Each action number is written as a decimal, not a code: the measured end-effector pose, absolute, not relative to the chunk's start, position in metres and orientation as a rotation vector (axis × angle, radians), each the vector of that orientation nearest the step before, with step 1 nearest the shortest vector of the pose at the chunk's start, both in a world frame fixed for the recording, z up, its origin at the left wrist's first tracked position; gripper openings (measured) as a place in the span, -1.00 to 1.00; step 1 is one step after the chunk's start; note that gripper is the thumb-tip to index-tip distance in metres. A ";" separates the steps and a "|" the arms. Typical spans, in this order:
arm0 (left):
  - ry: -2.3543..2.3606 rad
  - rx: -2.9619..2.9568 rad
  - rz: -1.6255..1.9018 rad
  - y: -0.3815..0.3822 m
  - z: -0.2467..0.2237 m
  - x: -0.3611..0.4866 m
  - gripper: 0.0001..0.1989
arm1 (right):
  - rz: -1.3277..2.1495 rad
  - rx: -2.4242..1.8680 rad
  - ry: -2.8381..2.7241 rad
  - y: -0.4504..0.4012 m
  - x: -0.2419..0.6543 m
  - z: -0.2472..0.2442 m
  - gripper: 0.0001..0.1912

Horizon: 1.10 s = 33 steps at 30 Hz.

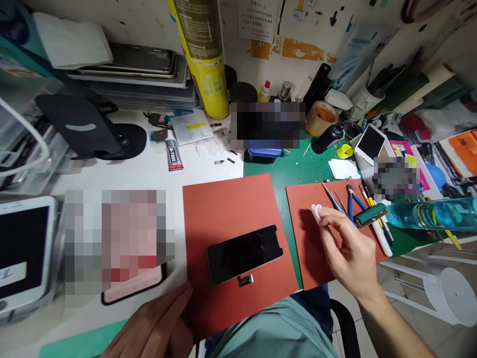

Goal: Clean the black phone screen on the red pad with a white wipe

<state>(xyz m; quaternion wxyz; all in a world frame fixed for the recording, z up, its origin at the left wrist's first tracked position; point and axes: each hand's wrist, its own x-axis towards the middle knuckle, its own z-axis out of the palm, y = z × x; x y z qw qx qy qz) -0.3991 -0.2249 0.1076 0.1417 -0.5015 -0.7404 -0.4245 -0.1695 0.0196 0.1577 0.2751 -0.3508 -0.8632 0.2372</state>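
Note:
A black smartphone screen panel [244, 253] lies face up on a red-orange silicone mat [223, 209], with a short flex cable [245, 280] at its lower edge. My left hand [152, 323] rests at the mat's lower left edge, holding nothing and not touching the panel. My right hand [345, 248] pinches a small white plastic piece [316, 213] above a second red-orange mat [305, 233]. Close to that hand lie steel tweezers [333, 199], blue-handled pliers [353, 209] and a green roller [369, 215].
A tube of B-7000 glue [174, 155] and small parts lie on the white bench behind the mats. A yellow spray can [203, 54] stands at the back. A blue-green bottle [428, 215] lies at right, and a white-framed tablet [24, 248] sits at left. Blurred patches hide several spots.

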 end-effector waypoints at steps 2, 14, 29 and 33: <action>-1.949 -1.550 -1.093 -0.222 0.105 -0.404 -0.27 | 0.812 -1.024 -2.180 0.024 -0.167 0.154 -0.95; -2.204 -1.141 -0.933 -0.239 0.138 -0.393 -0.60 | 0.042 -1.031 -2.335 0.051 -0.134 0.149 -0.67; -3.043 -0.549 -0.186 -0.155 0.150 -0.423 -0.26 | 0.210 -0.823 -2.176 -0.020 -0.114 0.146 -0.72; -3.062 -0.510 -0.263 -0.157 0.158 -0.433 -0.21 | 0.497 -0.709 -2.083 -0.043 -0.105 0.133 -0.82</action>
